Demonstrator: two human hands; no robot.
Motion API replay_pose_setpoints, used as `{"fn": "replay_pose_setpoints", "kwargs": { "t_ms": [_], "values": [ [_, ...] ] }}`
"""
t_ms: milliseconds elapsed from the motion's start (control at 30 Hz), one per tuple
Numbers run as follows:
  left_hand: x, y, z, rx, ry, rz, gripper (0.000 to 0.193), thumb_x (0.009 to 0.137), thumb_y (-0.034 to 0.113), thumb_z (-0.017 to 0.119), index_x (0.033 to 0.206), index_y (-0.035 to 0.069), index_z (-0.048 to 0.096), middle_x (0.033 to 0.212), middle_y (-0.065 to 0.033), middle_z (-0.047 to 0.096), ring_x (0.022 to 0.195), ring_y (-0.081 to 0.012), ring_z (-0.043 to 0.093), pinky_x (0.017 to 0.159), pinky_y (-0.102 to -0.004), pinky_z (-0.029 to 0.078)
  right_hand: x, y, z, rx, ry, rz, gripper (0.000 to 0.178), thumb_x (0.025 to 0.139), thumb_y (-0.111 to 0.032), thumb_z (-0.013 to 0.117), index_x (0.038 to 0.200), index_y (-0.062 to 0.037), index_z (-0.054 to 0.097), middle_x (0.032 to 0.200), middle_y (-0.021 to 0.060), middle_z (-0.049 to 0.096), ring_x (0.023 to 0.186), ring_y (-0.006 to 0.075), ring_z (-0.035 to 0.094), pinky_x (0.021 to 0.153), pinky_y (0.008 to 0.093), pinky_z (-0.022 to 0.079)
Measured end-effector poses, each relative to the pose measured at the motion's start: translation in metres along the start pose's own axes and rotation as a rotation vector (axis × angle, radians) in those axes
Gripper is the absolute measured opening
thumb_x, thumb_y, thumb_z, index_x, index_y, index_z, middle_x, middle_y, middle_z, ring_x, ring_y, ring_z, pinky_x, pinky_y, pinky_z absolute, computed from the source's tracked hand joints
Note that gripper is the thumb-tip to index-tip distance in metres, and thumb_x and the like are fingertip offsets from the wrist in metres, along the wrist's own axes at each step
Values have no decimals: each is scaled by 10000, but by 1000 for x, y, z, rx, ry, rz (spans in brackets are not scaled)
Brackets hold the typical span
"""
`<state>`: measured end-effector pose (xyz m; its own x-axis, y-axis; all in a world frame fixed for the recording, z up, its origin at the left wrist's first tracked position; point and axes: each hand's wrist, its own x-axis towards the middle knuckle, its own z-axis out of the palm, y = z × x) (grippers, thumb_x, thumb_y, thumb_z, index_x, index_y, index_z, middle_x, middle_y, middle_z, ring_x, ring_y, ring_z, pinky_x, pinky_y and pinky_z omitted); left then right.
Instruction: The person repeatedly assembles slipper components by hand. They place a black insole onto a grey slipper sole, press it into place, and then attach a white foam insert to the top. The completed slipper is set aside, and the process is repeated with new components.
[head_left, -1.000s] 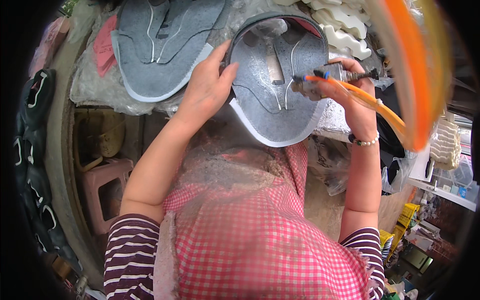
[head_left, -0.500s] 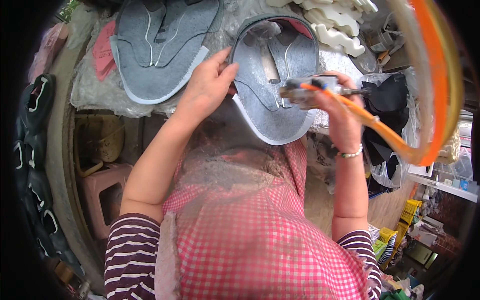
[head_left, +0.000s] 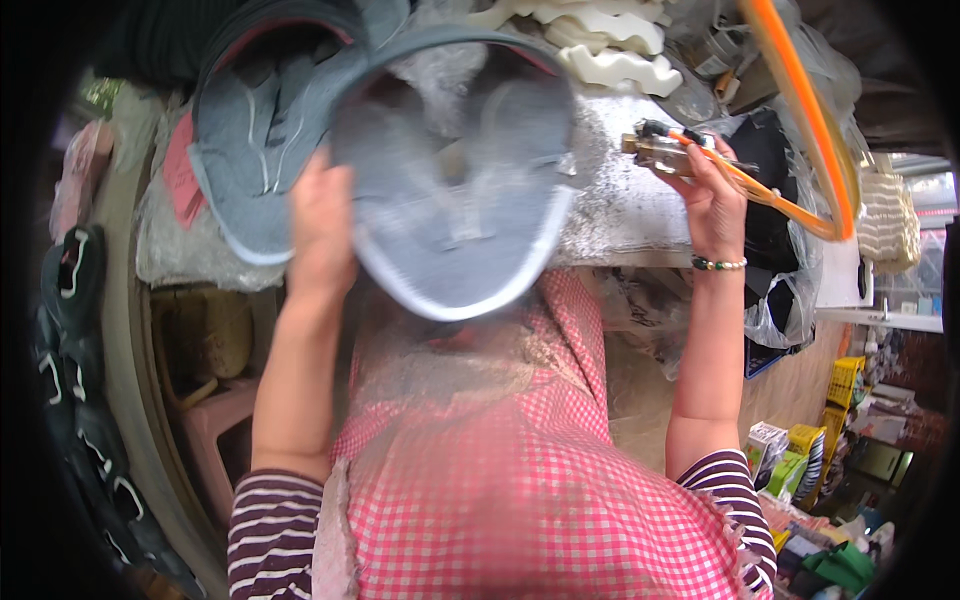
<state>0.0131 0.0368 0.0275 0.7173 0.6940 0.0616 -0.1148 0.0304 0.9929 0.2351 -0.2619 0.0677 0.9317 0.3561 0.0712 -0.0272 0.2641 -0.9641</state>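
Note:
My left hand (head_left: 322,225), smeared by motion, grips the left edge of a grey felt-like shoe upper (head_left: 455,275). This upper is U-shaped with a pale rim and a slit in its middle, and it is held up over the bench, blurred too. A small metal air tool (head_left: 662,155) with an orange hose (head_left: 795,205) is in my right hand (head_left: 715,200), to the right of the upper and apart from it. A second grey upper (head_left: 240,220) lies at the left, partly behind my left hand and the held piece.
White wavy foam pieces (head_left: 610,62) are piled at the back. Dark specks cover the white bench top (head_left: 625,215). Black cloth in plastic (head_left: 775,165) lies at the right. Dark shoes (head_left: 75,265) line the left, and a pink stool (head_left: 215,430) stands below the bench.
The held upper has moved left and nearer and now overlaps the other upper. My left hand has gone left and down with it. My right hand has drawn the air tool away rightward.

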Motion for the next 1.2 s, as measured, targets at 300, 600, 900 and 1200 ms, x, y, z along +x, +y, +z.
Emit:
{"fn": "replay_pose_setpoints", "kwargs": {
  "t_ms": [300, 600, 900, 1200],
  "values": [
    [12, -2, 17, -35, -26, -170, 274, 875, 78, 442, 1106, -13, 557, 858, 1, 561, 711, -73, 517, 663, -219, 435, 43, 49, 7, 113, -13, 255, 253, 840, -114, 677, 1067, -45, 586, 983, 63, 640, 958, 180, 623, 788, 428, 550],
    [-9, 19, 23, 468, 32, 303, 386, 909, 9, 488, 1294, -10, 499, 1107, -106, 584, 998, -168, 565, 879, -296, 453, 13, -4, -54, -1116, -258, 60, 225, 767, -119, 682, 944, 19, 670, 839, 164, 663, 744, 219, 659, 720, 307, 519],
    [-37, 31, 25, 685, -210, 668, 284, 907, -40, 515, 1182, -7, 576, 1118, -112, 583, 950, -170, 593, 857, -289, 466, 35, -76, -133, -2116, -322, -347, 178, 727, -163, 725, 865, -53, 700, 884, 83, 672, 847, 236, 642, 759, 337, 508],
    [-63, 41, 34, 668, -362, 734, 265, 803, -107, 602, 1054, -25, 624, 955, -164, 639, 832, -252, 637, 725, -303, 503, 67, -69, -113, -1400, -345, 88, 253, 835, -231, 651, 981, -28, 689, 882, 192, 674, 826, 294, 653, 745, 347, 491]
  ]
}}
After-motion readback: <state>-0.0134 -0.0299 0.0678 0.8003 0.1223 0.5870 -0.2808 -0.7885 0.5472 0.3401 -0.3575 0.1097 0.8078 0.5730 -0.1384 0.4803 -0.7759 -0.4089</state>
